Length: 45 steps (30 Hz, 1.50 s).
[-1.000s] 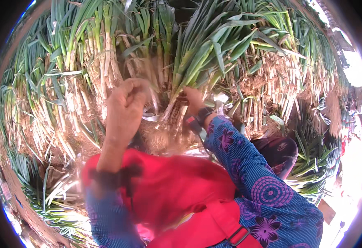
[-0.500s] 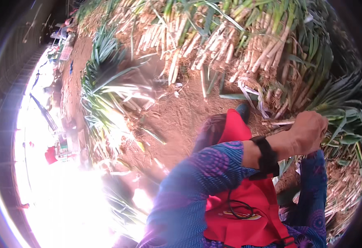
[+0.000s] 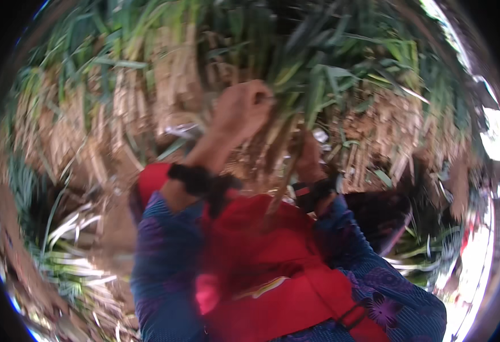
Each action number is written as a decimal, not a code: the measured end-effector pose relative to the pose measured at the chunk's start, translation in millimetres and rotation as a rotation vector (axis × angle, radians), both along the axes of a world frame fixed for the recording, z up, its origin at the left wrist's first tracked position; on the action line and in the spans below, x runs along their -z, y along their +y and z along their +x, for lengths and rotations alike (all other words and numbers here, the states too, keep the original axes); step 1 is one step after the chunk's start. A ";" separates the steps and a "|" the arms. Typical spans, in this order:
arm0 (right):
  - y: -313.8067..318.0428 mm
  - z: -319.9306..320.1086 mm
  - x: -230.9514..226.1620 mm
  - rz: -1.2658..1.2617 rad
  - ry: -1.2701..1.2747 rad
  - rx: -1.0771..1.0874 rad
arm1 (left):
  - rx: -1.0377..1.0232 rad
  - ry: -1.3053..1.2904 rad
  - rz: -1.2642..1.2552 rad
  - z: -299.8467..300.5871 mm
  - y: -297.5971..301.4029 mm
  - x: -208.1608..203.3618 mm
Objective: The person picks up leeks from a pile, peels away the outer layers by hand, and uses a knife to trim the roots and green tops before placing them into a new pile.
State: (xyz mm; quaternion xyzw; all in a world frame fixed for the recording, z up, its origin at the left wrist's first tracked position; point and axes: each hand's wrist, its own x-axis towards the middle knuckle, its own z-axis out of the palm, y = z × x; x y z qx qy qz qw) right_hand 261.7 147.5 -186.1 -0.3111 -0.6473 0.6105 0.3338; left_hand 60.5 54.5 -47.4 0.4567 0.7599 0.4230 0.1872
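Blur softens the whole view. My left hand (image 3: pixel 241 111) is raised at the middle, curled into a fist beside green leaves; what it holds, if anything, cannot be made out. Lower and to its right, my right hand (image 3: pixel 308 155) is closed around leeks (image 3: pixel 287 151), their pale stalks slanting down toward my lap and their green tops pointing away. Those stalks partly hide its fingers. Both wrists wear black bands, and a red apron (image 3: pixel 261 228) covers my lap.
Leeks (image 3: pixel 170 80) with pale stalks and green tops lie heaped across the far side. Another pile (image 3: pixel 381 131) lies at the right. Loose leeks (image 3: pixel 79 228) rest on brown soil (image 3: pixel 118 222) at the left. Bright light shows along the right rim.
My view has swung right, bringing the leek heap in front of me. My left arm no longer reaches across to the right, and my right hand has come into view among the stalks.
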 end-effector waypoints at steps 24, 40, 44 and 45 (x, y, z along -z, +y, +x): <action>-48.5 -20.3 -192.0 -0.142 0.177 -0.090 | 0.246 -0.932 0.387 16.1 2.2 -91.5; -33.5 83.5 -111.6 0.142 -0.370 -0.187 | 0.028 -1.201 0.302 33.5 18.5 -9.7; -31.5 98.8 -115.8 0.131 -0.292 -0.180 | -0.031 -1.184 0.314 52.4 22.7 -2.7; -30.3 103.2 -113.6 0.075 -0.239 -0.185 | -0.042 -1.206 0.315 57.5 24.8 -2.0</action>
